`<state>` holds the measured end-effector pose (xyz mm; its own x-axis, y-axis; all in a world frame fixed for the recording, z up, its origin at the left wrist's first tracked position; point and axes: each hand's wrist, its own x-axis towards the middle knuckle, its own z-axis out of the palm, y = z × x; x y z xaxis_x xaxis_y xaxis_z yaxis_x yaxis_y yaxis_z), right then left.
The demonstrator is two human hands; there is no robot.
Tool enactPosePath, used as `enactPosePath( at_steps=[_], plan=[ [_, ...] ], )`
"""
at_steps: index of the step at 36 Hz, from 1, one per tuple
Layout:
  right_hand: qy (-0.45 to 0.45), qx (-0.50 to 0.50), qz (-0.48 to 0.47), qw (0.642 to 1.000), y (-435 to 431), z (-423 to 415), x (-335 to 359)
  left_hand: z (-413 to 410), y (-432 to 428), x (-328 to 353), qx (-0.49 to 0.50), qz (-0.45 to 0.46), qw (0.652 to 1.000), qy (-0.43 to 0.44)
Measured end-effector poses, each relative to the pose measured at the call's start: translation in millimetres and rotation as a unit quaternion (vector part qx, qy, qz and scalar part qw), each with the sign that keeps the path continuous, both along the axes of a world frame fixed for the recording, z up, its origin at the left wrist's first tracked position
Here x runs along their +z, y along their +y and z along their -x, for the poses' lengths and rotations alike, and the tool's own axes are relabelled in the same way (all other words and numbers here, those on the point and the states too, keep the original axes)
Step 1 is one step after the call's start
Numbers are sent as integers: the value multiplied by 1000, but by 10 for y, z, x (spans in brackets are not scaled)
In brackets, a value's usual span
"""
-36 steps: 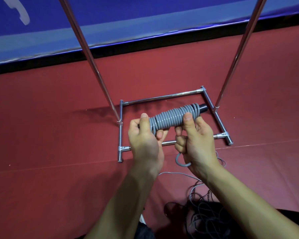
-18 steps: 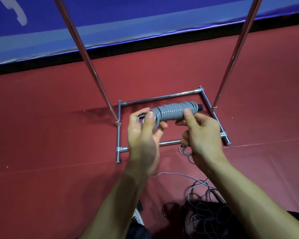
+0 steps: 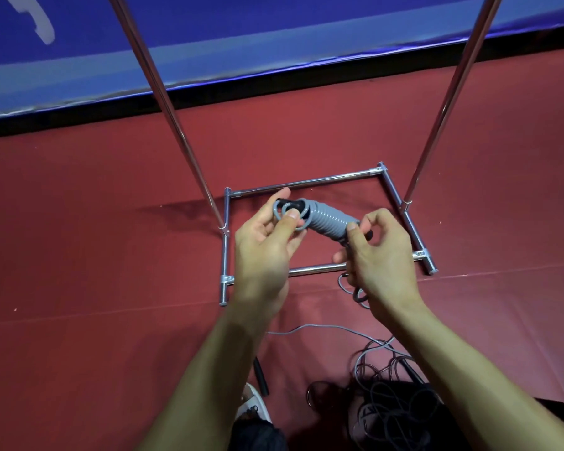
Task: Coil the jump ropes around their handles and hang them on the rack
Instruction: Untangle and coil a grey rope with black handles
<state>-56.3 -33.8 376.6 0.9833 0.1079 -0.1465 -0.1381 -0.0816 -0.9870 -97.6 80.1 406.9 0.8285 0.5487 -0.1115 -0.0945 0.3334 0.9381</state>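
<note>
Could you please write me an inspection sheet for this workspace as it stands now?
Surface: red floor mat, seams visible.
Job's things: grey jump rope coiled round black handles, held over the base of the chrome tubular rack; not yet hung.
Clutter: tangled pile of dark ropes, loose black handle, white shoe.
Grippers: left hand pinches the coil's end loops; right hand grips its other end.
Cables: thin grey cord trailing across the mat.
Surroundings: blue padded wall with a black base strip.
</note>
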Motion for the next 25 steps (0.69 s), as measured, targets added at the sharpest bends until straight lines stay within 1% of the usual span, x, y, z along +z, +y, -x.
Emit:
enactPosePath(
  at_steps=[3,9,13,15,17,20,23,25],
  plan=[
    [-10,36,21,999,-6,17,39,5,61,23,-1,27,1000,11],
    [-34,101,113,988,-7,32,103,-7,88,18,20,57,998,16],
    [-39,196,208,958,27,95,185,-14,30,16,10,26,999,25],
    [-37,238,220,945,28,102,187,-14,10,-3,7,3,999,41],
    [-2,269,175,947,29,98,177,-14,7,-16,10,-19,998,51],
    [64,295,71,951,34,99,206,-13,16,-15,27,-42,997,56],
    [138,328,-41,934,-9,88,283,-11,41,2,43,-34,997,61],
    [141,351,-58,924,-28,78,326,-11,58,17,54,-26,996,64]
  ],
)
